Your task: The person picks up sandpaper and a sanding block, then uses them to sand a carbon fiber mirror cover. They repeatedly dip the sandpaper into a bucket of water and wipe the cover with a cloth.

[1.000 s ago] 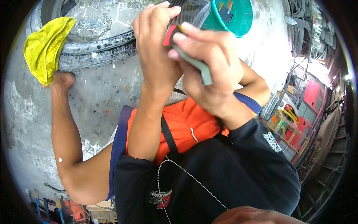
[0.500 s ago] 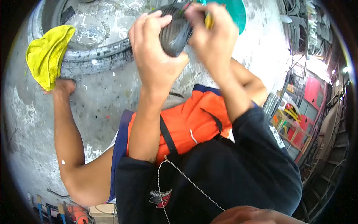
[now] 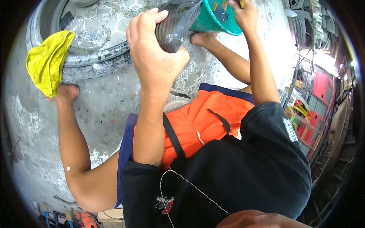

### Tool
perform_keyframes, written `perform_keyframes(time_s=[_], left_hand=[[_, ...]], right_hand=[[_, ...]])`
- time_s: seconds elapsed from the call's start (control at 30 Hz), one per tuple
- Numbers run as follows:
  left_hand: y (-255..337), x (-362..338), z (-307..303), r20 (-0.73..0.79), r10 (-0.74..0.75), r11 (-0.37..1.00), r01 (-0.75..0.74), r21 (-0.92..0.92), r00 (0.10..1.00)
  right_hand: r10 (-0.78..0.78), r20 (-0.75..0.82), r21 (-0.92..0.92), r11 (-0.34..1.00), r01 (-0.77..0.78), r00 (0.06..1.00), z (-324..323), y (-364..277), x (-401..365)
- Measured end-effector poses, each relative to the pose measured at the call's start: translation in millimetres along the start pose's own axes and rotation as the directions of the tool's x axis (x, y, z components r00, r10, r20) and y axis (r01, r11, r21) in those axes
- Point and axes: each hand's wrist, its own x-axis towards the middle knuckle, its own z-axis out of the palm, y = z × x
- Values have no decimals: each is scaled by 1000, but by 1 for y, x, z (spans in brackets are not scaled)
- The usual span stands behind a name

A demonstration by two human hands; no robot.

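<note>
A glossy dark piece with a carbon-fibre weave [image 3: 176, 26] is held up in front of me. My left hand [image 3: 154, 53] is closed round its near left side, with the thumb at its lower end. My right hand [image 3: 246, 17] is away from that piece, at the right rim of a green bucket [image 3: 207, 23]. Its fingers are closed on a small yellow object [image 3: 242, 3], cut by the top edge, whose kind I cannot make out. Inside the bucket lies a dark square piece [image 3: 220, 13].
A large grey ring-shaped part [image 3: 97, 60], like a tyre, lies on the floor at the left. The yellow cloth [image 3: 49, 62] hangs beside it, over my foot. Shelves and red panels [image 3: 321, 89] line the right side.
My right hand has moved off the carbon-fibre piece, right and up to the bucket, with the yellow object still in it. My left hand keeps its hold, and has shifted slightly left.
</note>
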Motion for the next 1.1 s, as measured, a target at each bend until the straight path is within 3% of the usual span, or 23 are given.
perform_keyframes(time_s=[0.03, 0.1, 0.27, 0.3, 0.37, 0.4, 0.43, 0.5, 0.53, 0.57, 0.63, 0.67, 0.7, 0.73, 0.77, 0.8, 0.87, 0.9, 0.93, 0.97, 1.0, 1.03, 1.1], left_hand=[[0, 0, 0, 13, -3, 1000, 3, 10, 1000], [-1, 1, -1, 27, -22, 1000, 22, -2, 999], [-3, 7, -6, 38, -56, 998, 56, 2, 998], [-2, 7, -7, 50, -58, 998, 57, 9, 997], [1, 6, -8, 69, -73, 997, 72, 19, 995], [0, 7, -8, 71, -86, 996, 86, -1, 994], [0, 7, -9, 75, -100, 995, 101, -18, 992], [0, 10, -8, 83, -100, 994, 104, -41, 992], [1, 11, -7, 92, -84, 992, 92, -82, 992], [2, 11, -7, 89, -96, 992, 102, -77, 991], [2, 10, -5, 100, -99, 991, 107, -78, 990], [2, 8, -4, 90, -118, 989, 126, -79, 989], [2, 8, -4, 91, -120, 989, 127, -79, 989], [2, 6, -4, 100, -104, 975, 121, -186, 990], [1, 4, -6, 104, -91, 950, 118, -288, 990], [1, 3, -8, 99, -106, 951, 130, -280, 989], [4, 8, -9, 58, -67, 995, 71, -65, 996], [7, 10, -8, 43, -52, 999, 53, -10, 998], [6, 9, -8, 44, -44, 999, 45, -11, 998], [2, 6, -5, 40, -74, 994, 77, -83, 996], [-1, 3, -2, 42, -111, 981, 117, -154, 993], [0, -1, 2, 61, -123, 979, 131, -156, 991], [0, -5, 6, 45, -144, 951, 151, -271, 989]], right_hand=[[-92, 137, -70, 992, 102, 986, 23, 48, 20], [-39, 474, -180, 974, 140, 880, 48, 68, 33], [-11, 756, -217, 939, 266, 655, 125, 134, 50], [-155, 719, -135, 925, 354, 678, 117, 131, 46], [-109, 436, -101, 980, 169, 893, 80, 93, 30], [-160, 295, 200, 974, 103, 942, 58, 72, 20], [-239, 246, 494, 865, 91, 939, 37, 53, 14], [-327, 111, 702, 694, 159, 938, -3, 8, -13], [-434, 74, 742, 626, 241, 898, -19, -14, -29], [-638, -23, 664, 566, 489, 770, -30, -32, -37], [-652, 73, 747, 538, 392, 755, -57, -98, -76], [-838, -153, 804, 202, 559, 524, -27, -93, -63], [-935, -138, 679, 150, 718, 326, -50, -118, -66], [-922, -225, 9, -324, 946, -314, -44, -127, -39], [-915, -376, 431, -311, 847, -144, -19, -133, -42], [-900, -429, 763, -316, 564, 76, 3, -135, -54], [-799, -140, 806, 251, 536, 585, -8, -105, -64], [-361, 155, 918, 397, 2, 920, -7, -111, -76], [-361, 147, 919, 394, 7, 921, 0, -113, -71], [-674, -178, 896, 190, 400, 717, 11, -112, -60], [-834, -438, 740, -122, 661, 336, 17, -108, -53], [-928, -129, 708, 161, 688, 350, -47, -135, -82], [-896, -358, 647, -36, 761, 262, -26, -133, -81]])
